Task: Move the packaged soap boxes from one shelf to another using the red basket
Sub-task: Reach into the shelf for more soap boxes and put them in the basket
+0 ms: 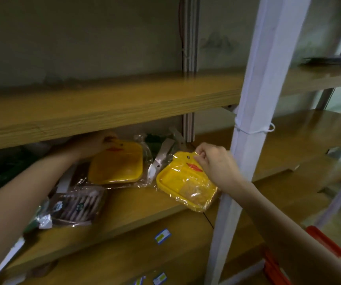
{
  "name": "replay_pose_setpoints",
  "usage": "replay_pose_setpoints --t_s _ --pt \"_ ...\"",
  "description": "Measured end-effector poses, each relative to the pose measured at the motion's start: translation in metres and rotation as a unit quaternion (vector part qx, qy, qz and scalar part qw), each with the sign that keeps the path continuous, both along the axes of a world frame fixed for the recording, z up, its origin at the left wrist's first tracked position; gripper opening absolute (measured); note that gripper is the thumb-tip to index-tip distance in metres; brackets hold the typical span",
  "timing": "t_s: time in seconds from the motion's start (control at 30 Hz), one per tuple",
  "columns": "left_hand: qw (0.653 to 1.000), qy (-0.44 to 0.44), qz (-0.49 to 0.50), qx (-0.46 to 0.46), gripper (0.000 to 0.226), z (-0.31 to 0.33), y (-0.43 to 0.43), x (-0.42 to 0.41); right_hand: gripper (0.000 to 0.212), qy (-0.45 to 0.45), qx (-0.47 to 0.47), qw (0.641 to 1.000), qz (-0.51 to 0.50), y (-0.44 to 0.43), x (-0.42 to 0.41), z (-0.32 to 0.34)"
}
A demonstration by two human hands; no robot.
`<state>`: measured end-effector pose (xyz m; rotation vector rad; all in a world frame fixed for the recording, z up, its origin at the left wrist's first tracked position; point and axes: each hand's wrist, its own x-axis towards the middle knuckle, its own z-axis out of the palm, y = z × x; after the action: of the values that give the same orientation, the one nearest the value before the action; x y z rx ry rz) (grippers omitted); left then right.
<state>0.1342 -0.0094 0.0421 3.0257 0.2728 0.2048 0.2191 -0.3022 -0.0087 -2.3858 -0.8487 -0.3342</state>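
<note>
Wooden shelf [145, 204] against grey wall [83, 38], white post [253, 120], left hand [91, 145] gripping yellow box [116, 163], right hand [214, 161] pinching another box [184, 182], red basket [330, 243] low right.

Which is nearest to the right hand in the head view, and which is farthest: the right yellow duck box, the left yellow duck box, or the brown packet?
From the right hand:
1. Right yellow duck box: pinched at its top edge by this hand.
2. Left yellow duck box: further left, under the left hand.
3. Brown packet: lower left on the shelf.
</note>
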Motion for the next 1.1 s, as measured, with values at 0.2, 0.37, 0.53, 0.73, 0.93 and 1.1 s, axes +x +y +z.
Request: replay_pose_setpoints --t_s 0.2,0.37,0.53,0.73,0.93,1.1 --pt "0.999 0.045 -0.011 -0.008 0.013 0.005 -0.075 -0.024 0.013 0.023 -0.015 0.999 0.021 -0.088 -0.015 0.004" --pt "0.996 0.047 -0.062 0.037 0.01 -0.009 -0.155 -0.025 0.016 0.042 -0.046 0.998 0.019 -0.184 -0.013 -0.01" --pt "0.993 0.049 -0.103 0.006 0.003 -0.04 -0.244 -0.003 0.015 0.061 -0.099 0.993 -0.023 -0.275 0.0 -0.024" --pt "0.988 0.044 -0.145 0.011 0.003 -0.081 -0.335 0.058 0.017 0.101 -0.136 0.981 -0.089 -0.379 0.036 -0.05" --pt "0.984 0.064 -0.164 0.019 0.015 -0.119 -0.412 0.137 0.015 0.11 -0.169 0.97 -0.134 -0.466 0.08 -0.078" --pt "0.978 0.095 -0.186 0.001 0.014 -0.149 -0.464 0.199 0.017 0.109 -0.196 0.964 -0.14 -0.522 0.124 -0.099"
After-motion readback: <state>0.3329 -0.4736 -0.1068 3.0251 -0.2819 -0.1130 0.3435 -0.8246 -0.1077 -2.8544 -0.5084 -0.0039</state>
